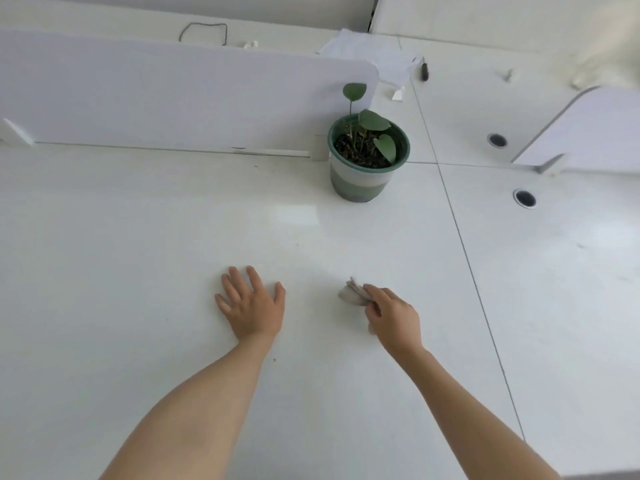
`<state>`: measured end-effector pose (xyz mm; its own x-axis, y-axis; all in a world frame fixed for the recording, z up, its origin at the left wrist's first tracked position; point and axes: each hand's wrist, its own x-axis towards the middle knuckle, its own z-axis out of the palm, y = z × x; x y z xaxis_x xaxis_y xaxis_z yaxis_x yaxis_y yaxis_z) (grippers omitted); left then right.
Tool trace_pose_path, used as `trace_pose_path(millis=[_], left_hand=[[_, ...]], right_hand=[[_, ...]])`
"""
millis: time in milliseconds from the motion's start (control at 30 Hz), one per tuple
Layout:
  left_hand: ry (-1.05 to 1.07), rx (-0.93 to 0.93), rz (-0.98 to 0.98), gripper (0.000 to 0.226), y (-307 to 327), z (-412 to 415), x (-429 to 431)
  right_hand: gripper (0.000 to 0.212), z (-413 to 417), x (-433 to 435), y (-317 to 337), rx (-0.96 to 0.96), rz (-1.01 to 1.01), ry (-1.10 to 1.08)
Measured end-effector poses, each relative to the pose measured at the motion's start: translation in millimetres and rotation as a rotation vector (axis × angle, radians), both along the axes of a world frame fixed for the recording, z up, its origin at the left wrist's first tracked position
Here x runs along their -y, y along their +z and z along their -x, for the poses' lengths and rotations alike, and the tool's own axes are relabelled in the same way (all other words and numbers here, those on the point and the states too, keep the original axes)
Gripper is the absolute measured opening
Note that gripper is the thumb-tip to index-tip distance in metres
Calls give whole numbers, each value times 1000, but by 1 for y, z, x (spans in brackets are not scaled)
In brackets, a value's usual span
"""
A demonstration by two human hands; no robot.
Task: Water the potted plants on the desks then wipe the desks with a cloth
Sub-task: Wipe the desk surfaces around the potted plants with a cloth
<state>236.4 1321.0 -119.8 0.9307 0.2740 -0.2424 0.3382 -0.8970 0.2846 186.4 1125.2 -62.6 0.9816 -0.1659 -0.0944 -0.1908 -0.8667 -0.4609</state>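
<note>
Head view. Both forearms are cut off at the lower edge.

The right grip [394, 315] is clenched round the cloth [353, 292] and holds it on the worktop [173, 237]. We see only a crumpled grey-white wad past the fingertips; the rest is hidden under the palm.

The left grip [254, 306] is released, lying flat, palm down, fingers straight and spread. It is to the left of the right grip, apart from it.

The potted plant [369, 157] stands well beyond the right grip. It has a round pot banded green and white, dark soil and rounded leaves on thin stems. It sits just beside the round-cornered end of a smooth white divider panel [173, 95].

The worktop is glossy white, with a seam to the right of the right grip.

Past the pot are white paper sheets [374, 57] and a small dark object [424, 71] that we cannot identify.
</note>
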Motion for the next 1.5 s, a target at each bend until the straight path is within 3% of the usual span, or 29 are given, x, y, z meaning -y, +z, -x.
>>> trace_pose_path(millis=[200,367,500,700,833,967,1233,1500], left_hand=[[29,110,190,56,4,5,-11],[-40,244,467,45,22,44,-32],[61,322,633,38,46,116,-37],[297,418,688,32,65,243,-10],[364,347,725,32,49,324,31],[402,265,668,30,33,389,39],[739,362,616,30,37,479,-3],[867,414,601,29,45,550,-92]], right_hand=[[25,80,9,27,-23,-133,-284],[28,133,19,34,-15,-178,-364],[29,166,26,35,38,-255,-366],[30,220,34,31,113,-350,-237],[29,267,45,14,154,-289,-8],[31,307,44,-5,-5,-282,192],[31,331,-8,-10,-91,-204,499],[31,366,-116,-13,-112,-219,630]])
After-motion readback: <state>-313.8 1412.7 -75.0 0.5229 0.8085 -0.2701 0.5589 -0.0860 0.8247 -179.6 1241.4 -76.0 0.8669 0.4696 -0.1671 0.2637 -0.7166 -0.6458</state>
